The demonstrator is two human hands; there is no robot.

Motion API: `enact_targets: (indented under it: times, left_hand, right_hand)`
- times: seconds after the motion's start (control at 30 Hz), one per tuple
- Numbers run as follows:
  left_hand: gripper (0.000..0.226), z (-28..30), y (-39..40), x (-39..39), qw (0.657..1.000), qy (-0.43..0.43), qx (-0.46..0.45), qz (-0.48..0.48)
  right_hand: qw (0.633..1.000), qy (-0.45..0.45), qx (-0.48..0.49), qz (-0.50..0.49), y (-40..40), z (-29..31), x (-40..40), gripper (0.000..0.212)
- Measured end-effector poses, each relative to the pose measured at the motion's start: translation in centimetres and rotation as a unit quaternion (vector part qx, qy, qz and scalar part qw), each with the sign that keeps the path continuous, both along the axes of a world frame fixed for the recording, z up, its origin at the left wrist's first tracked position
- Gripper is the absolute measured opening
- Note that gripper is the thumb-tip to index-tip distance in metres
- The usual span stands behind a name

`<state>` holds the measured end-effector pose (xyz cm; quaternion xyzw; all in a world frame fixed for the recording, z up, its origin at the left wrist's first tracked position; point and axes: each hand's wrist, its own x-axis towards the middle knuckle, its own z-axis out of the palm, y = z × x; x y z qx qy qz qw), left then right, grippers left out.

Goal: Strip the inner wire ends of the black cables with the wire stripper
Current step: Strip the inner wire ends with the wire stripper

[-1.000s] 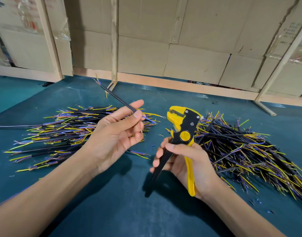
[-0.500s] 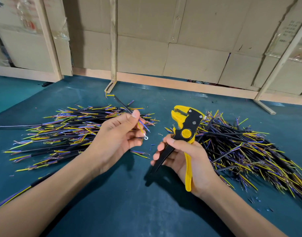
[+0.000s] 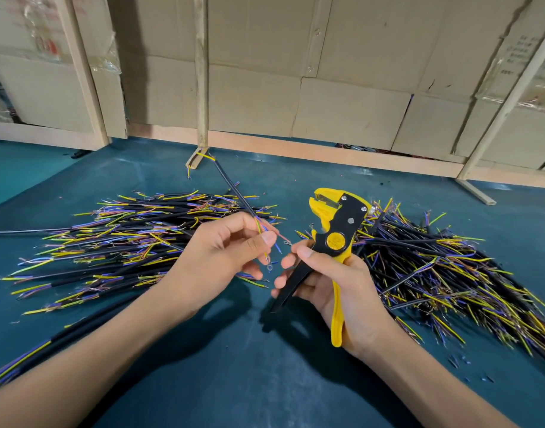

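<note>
Between thumb and finger, black cable (image 3: pixel 234 189), wires splayed

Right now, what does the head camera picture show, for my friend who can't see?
A left hand pinches a black cable near its coloured wire ends, beside a yellow wire stripper gripped by the right hand. Piles of cables lie on the teal table.

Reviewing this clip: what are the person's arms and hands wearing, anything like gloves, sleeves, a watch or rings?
Nothing visible. The left hand and right hand are bare, without gloves, rings or tape. Both forearms are uncovered from wrist to the frame's lower edge, with no sleeves, watch or wristband. Fingernails look short and unpainted.
</note>
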<state>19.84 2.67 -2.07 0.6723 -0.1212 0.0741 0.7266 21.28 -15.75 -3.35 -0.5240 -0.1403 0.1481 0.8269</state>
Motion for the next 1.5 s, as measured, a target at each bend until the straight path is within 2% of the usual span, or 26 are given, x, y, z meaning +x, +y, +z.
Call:
enact_targets:
  times: [0.13,0.23,0.37,0.5,0.63,0.7,0.73,0.77,0.83,0.9,1.0,1.13,1.2,1.37,1.43,1.5]
  left_hand:
    - [0.020,0.0,-0.4,-0.3,1.000,-0.002,0.023,-0.018]
    - [0.017,0.2,-0.4,-0.6,0.992,-0.034,0.122,0.005]
    - [0.015,0.5,0.1,-1.2,0.975,-0.059,0.215,-0.017]
    - [0.020,0.4,0.5,-1.6,0.901,-0.132,0.407,-0.074]
    - [0.022,0.6,0.6,-1.7,0.857,-0.177,0.473,-0.107]
    - [0.024,0.8,1.1,-1.8,0.830,-0.223,0.507,-0.071]
    - [0.033,0.8,1.2,-1.7,0.830,-0.239,0.503,-0.038]
    - [0.043,0.8,1.2,-1.7,0.848,-0.239,0.473,-0.001]
    - [0.050,0.8,0.7,-1.7,0.906,-0.210,0.360,0.074]
    - [0.032,0.7,-0.3,-1.5,0.949,-0.156,0.249,0.114]
    - [0.013,0.6,-1.5,-1.3,0.983,-0.090,0.143,0.072]
    - [0.020,0.6,-1.5,-1.2,0.997,-0.064,0.030,0.020]
    - [0.021,0.6,-1.4,-1.1,0.996,-0.076,0.018,0.031]
    - [0.022,0.6,-1.6,-1.3,0.993,-0.098,0.034,0.062]
    - [0.025,0.4,-1.5,-1.2,0.998,-0.046,-0.002,0.035]
    - [0.034,0.5,-1.5,-1.1,0.995,0.022,-0.094,-0.040]
  right_hand:
    - [1.000,-0.005,0.002,0.001,-0.2,-0.1,0.2,0.011]
    - [1.000,-0.007,-0.010,-0.029,-0.3,0.1,0.2,0.013]
    - [0.994,-0.025,-0.057,-0.094,-0.7,0.4,0.4,0.016]
    - [0.994,-0.059,-0.046,-0.077,-0.9,1.0,0.2,0.014]
    - [0.996,-0.056,-0.006,-0.075,-1.0,1.2,0.2,0.012]
    - [0.998,-0.032,0.015,-0.061,-1.0,1.2,0.1,0.013]
    - [0.998,-0.025,0.018,-0.050,-1.0,1.3,0.0,0.013]
    - [0.999,-0.021,0.014,-0.039,-0.9,1.4,-0.1,0.013]
    - [1.000,-0.010,-0.002,-0.014,-0.7,1.4,-0.5,0.013]
    - [1.000,-0.001,-0.016,0.015,-0.2,1.4,-0.9,0.012]
    - [0.999,-0.018,-0.027,0.044,0.3,1.2,-1.6,0.012]
    - [0.998,-0.029,-0.032,0.043,0.6,1.4,-1.9,0.014]
    - [0.999,-0.017,-0.032,0.030,0.7,1.4,-1.7,0.012]
    - [0.999,0.030,-0.001,0.039,0.9,1.3,-1.6,0.022]
    - [0.997,0.040,0.014,0.063,0.8,1.2,-1.6,0.024]
    - [0.996,0.041,0.020,0.080,0.7,1.2,-1.5,0.024]
